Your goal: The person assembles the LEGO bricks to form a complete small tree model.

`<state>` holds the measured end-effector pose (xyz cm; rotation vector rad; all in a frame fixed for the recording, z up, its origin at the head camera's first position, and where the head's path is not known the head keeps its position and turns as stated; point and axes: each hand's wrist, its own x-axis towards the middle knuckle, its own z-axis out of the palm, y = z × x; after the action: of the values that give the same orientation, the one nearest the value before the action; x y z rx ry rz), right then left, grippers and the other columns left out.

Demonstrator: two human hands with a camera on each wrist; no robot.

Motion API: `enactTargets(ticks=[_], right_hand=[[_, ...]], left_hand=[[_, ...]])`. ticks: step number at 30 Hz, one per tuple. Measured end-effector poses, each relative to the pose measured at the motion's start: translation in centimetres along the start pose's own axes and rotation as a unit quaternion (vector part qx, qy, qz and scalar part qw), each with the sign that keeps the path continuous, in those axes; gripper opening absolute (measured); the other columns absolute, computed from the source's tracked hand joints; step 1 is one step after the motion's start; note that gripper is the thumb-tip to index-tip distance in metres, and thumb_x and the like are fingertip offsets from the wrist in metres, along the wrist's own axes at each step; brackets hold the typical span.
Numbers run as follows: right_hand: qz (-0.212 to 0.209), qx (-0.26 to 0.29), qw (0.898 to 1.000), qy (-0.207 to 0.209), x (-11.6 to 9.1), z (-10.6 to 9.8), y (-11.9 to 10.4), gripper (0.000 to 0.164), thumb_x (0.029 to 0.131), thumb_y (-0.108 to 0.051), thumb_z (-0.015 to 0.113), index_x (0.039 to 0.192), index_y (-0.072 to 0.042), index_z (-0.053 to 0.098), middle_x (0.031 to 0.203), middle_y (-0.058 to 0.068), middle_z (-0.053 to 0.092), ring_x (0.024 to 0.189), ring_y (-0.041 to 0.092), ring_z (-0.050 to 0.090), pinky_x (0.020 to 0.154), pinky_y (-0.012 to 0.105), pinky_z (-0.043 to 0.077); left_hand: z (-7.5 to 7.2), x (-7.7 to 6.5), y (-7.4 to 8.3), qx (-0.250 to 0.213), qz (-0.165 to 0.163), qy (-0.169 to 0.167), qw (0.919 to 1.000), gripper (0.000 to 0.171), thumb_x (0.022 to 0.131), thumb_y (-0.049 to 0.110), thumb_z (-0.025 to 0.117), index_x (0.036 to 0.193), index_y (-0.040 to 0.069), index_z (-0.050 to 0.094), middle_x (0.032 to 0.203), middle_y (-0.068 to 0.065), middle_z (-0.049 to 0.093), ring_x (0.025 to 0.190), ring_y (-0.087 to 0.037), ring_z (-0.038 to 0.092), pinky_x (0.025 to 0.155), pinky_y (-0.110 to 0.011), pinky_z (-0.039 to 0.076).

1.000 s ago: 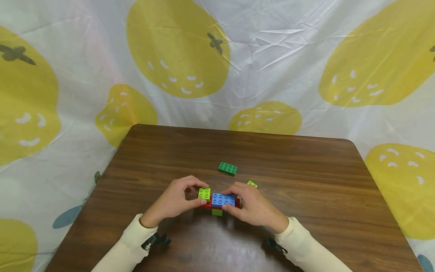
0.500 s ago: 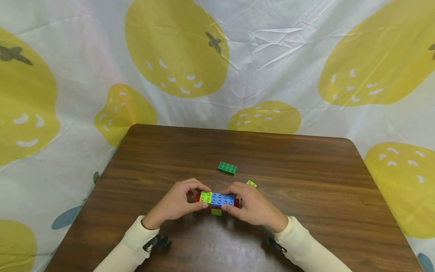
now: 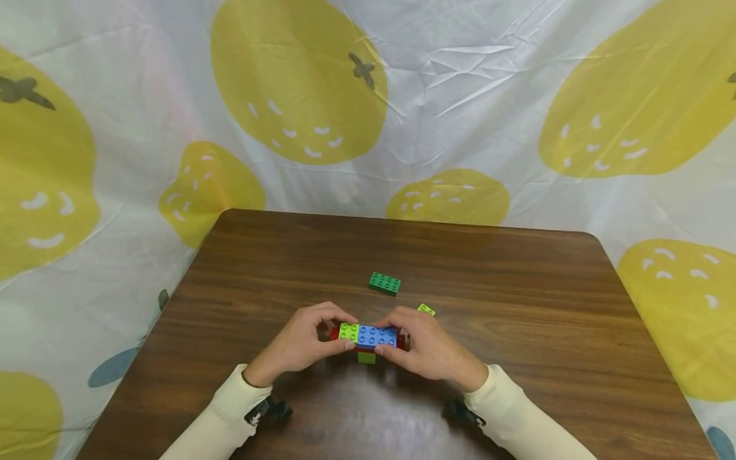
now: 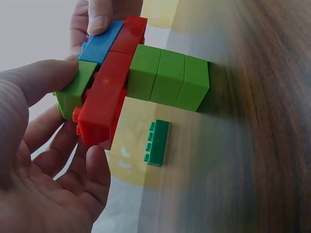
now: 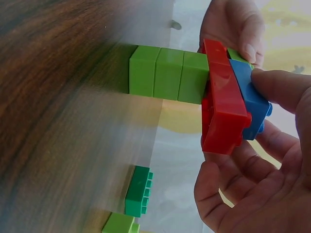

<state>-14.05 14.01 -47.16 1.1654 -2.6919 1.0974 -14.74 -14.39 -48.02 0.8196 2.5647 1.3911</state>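
Note:
A toy brick build stands on the table. Its column is a stack of light green bricks (image 4: 167, 77), topped by a crossbar of red bricks (image 4: 104, 97). On the crossbar a blue brick (image 3: 376, 336) lies side by side with a lime green brick (image 3: 348, 332). My left hand (image 3: 305, 338) pinches the lime brick between thumb and fingers; red studs show in a narrow gap under it in the left wrist view. With thumb and fingertips, my right hand (image 3: 428, 345) grips the blue brick, which sits close on the red.
Beyond the build, a dark green brick (image 3: 384, 283) lies on the wooden table (image 3: 489, 275). Another lime brick (image 3: 425, 309) lies behind my right hand. A lemon-patterned cloth (image 3: 448, 115) hangs along the table's far edge.
My left hand has brought the lime brick slightly right, against the blue brick's end, and lower onto the red crossbar. My right hand has kept its hold on the blue brick.

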Motion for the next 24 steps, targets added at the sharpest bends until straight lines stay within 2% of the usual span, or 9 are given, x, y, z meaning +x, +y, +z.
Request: enactTargets(ticks=[8,17,24], right_hand=[[0.008,0.004,1.000,-0.005,0.06,-0.07,-0.17,0.029,0.096,-0.033,0.080,0.120,-0.020,0.073,0.106,-0.010,0.070,0.078,0.009,0.059,0.065,0.021,0.049],[0.020,0.014,1.000,-0.011,-0.05,-0.16,0.03,0.030,0.096,-0.034,0.080,0.121,-0.020,0.072,0.107,-0.009,0.070,0.077,0.007,0.058,0.064,0.021,0.050],[0.028,0.015,0.999,-0.021,0.11,-0.08,0.02,0.029,0.096,-0.036,0.080,0.120,-0.021,0.072,0.106,-0.011,0.069,0.077,0.014,0.062,0.064,0.022,0.050]], left_hand=[[0.03,0.07,0.04,-0.006,-0.013,-0.003,0.9999,0.030,0.088,0.034,0.088,0.115,0.027,0.079,0.109,0.010,0.073,0.092,-0.015,0.063,0.077,-0.028,0.055],[0.04,0.24,0.35,0.015,0.004,-0.006,0.9999,0.030,0.089,0.037,0.087,0.116,0.026,0.079,0.106,0.011,0.073,0.086,-0.011,0.061,0.072,-0.034,0.056],[0.18,-0.13,0.22,0.011,-0.005,-0.002,0.9999,0.030,0.089,0.035,0.087,0.116,0.026,0.078,0.109,0.011,0.073,0.087,-0.010,0.060,0.073,-0.030,0.054]])
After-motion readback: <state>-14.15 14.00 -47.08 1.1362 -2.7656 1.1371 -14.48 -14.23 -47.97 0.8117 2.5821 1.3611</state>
